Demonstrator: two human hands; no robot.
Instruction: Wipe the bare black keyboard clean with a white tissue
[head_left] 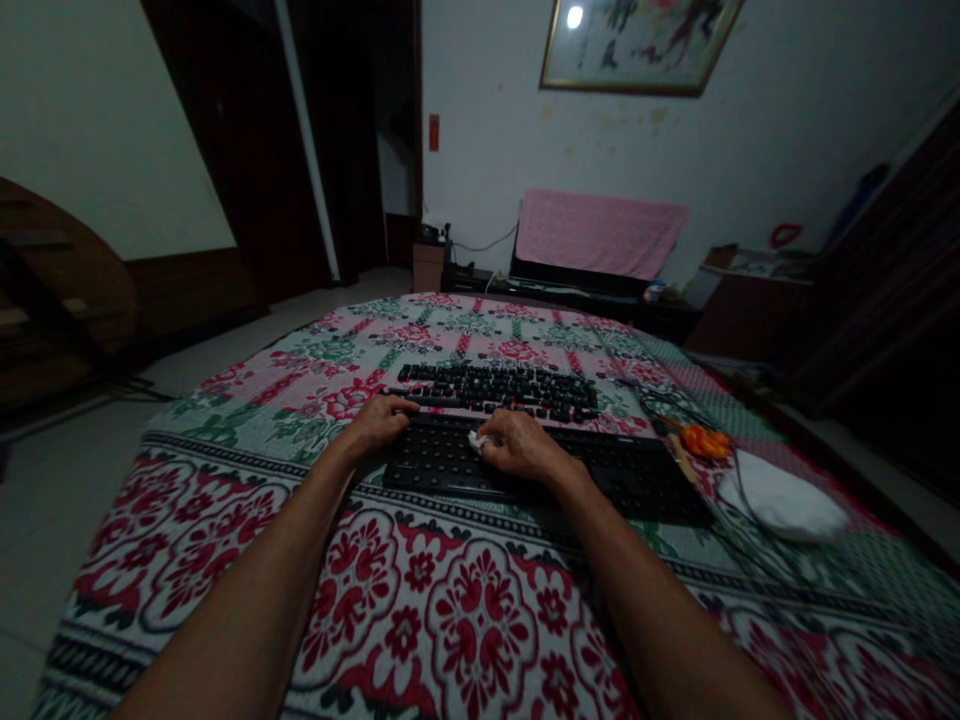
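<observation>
A black keyboard with its keycaps off lies on the patterned cloth in front of me, rows of round key seats showing. At its upper left corner, my left hand grips the edge, fingers curled. My right hand is closed on a crumpled white tissue and presses it against the upper middle of the keyboard. Just behind the keyboard lie the loose black keycaps, set out in rows. The palm and part of the fingers of my right hand hide some of the board.
To the right lie a bunched orange cloth, a white cloth or bag and a dark cable. The flowered cloth covers the whole surface. Beyond it, a pink towel hangs over a dark screen by the wall.
</observation>
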